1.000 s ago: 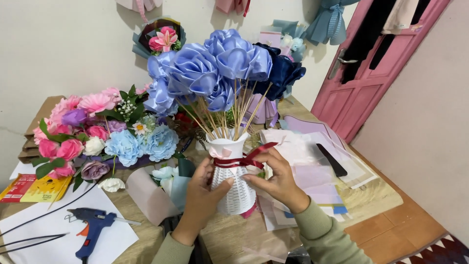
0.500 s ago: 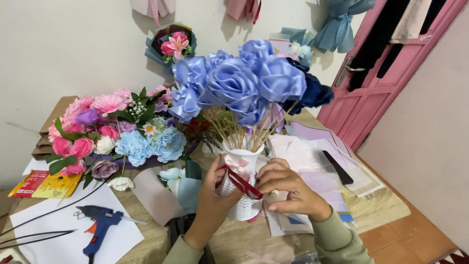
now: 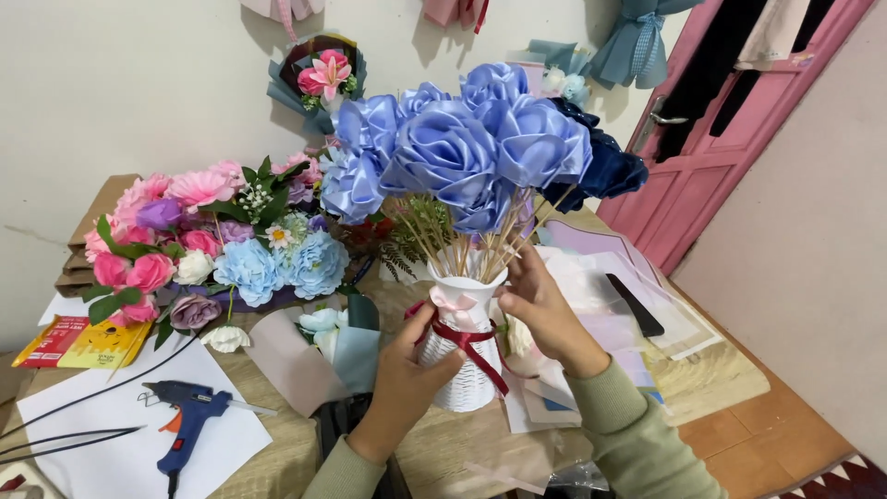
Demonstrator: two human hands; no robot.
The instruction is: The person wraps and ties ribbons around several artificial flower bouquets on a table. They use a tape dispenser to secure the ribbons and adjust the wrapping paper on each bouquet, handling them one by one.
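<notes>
A white woven vase (image 3: pixel 459 374) stands on the table, tied with a dark red ribbon (image 3: pixel 467 344) and a small pink bow. Several light blue satin roses (image 3: pixel 457 148) on wooden sticks (image 3: pixel 462 242) rise from it. My left hand (image 3: pixel 407 370) grips the vase's left side at the ribbon. My right hand (image 3: pixel 545 310) holds the vase's right side near its rim, fingers at the base of the sticks.
A pile of pink, blue and purple flowers (image 3: pixel 208 245) lies to the left. A blue glue gun (image 3: pixel 185 425) rests on white paper at front left. Dark blue roses (image 3: pixel 605 166) stand behind. Papers and a black strip (image 3: pixel 637 305) lie right; a pink door (image 3: pixel 730 120) is beyond.
The view has closed in on the vase. My right hand rose from the ribbon to the vase's rim; my left hand stayed on the vase's side.
</notes>
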